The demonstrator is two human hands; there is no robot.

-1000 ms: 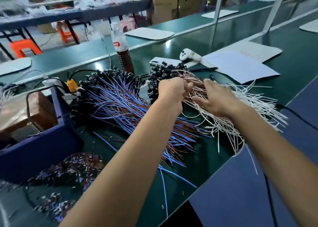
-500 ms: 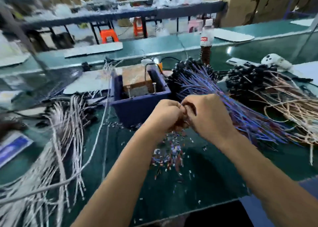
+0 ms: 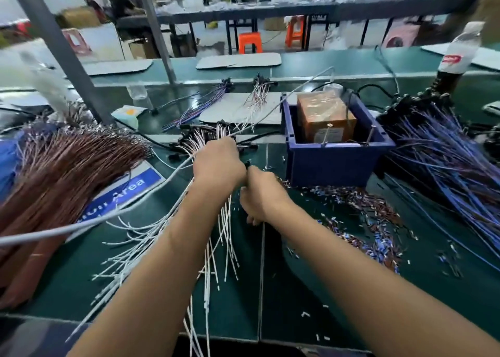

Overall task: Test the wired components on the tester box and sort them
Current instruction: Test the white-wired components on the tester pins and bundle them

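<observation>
**Inspector A:** We start with the white-wired components (image 3: 216,237): thin white leads, some tinged pink, fanned across the green bench (image 3: 297,302) with small black heads gathered at the far end. They lie at bench centre, just left of the tester box (image 3: 334,151), and their free ends run past the near edge.

**Inspector B:** Agreed. We see the left hand (image 3: 217,164) fisted over the bundle near its black heads, fingers curled round the wires. The right hand (image 3: 261,194) touches it, fingers curled downward; a single white lead drops from beneath it, so we take it as pinched there, though the fingertips are hidden.

**Inspector A:** The tester box is a dark blue bin holding a brown block with two upright pins at its front.

**Inspector B:** Further out, we note coloured wire clippings (image 3: 359,216) scattered before and right of the box, a pile of blue-wired components (image 3: 446,156) on the right, and a brown-wired pile (image 3: 67,164) on the left.

**Inspector A:** A blue label (image 3: 127,191) lies partly under the brown pile. A bottle (image 3: 457,56) stands at far right.
</observation>
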